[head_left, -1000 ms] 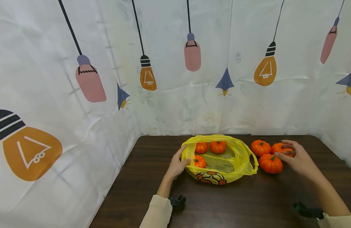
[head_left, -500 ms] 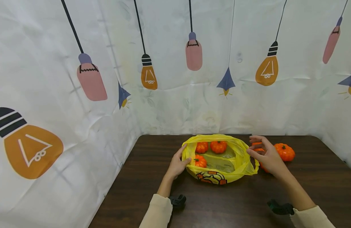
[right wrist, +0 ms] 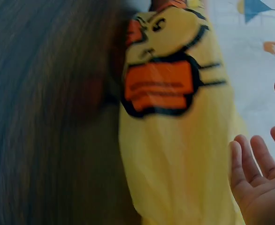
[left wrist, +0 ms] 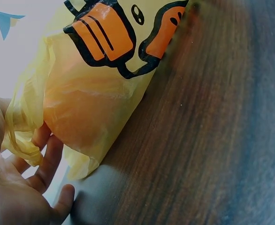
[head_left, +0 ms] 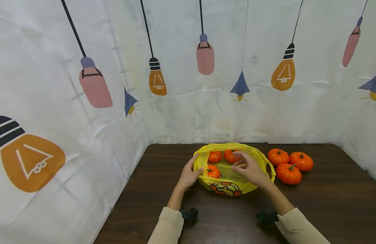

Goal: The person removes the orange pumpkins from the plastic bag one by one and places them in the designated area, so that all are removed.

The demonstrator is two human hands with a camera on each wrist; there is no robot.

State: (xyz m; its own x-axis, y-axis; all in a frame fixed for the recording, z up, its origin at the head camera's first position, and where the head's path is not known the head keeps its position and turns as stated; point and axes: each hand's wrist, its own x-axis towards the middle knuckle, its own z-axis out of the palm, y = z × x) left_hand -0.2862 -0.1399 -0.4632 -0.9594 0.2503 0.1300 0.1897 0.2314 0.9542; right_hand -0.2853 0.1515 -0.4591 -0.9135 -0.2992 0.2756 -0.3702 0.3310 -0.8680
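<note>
My left hand (head_left: 188,175) pinches the left rim of a yellow plastic bag (head_left: 247,187), with its thumb inside the opening. The left wrist view has that hand's fingers behind the thin bag film (left wrist: 123,96), and a rounded orange shape shows through. Inside the bag lie three small orange pumpkins: one at the front left (head_left: 213,171), one at the back left (head_left: 215,157) and one behind (head_left: 229,156), partly covered by my right fingers. My right hand (head_left: 253,170) is over the opening, holding nothing, its fingers loosely bent; the right wrist view shows them spread beside the bag.
To the bag's right, three more pumpkins sit close together: a back one (head_left: 278,157), a right one (head_left: 301,161) and a front one (head_left: 288,174). The dark wooden table (head_left: 224,220) ends at a white printed curtain (head_left: 181,118) behind and on the left.
My right hand has moved left from the loose pumpkins, across the bag's right rim, to above its opening. My left hand keeps its hold on the bag.
</note>
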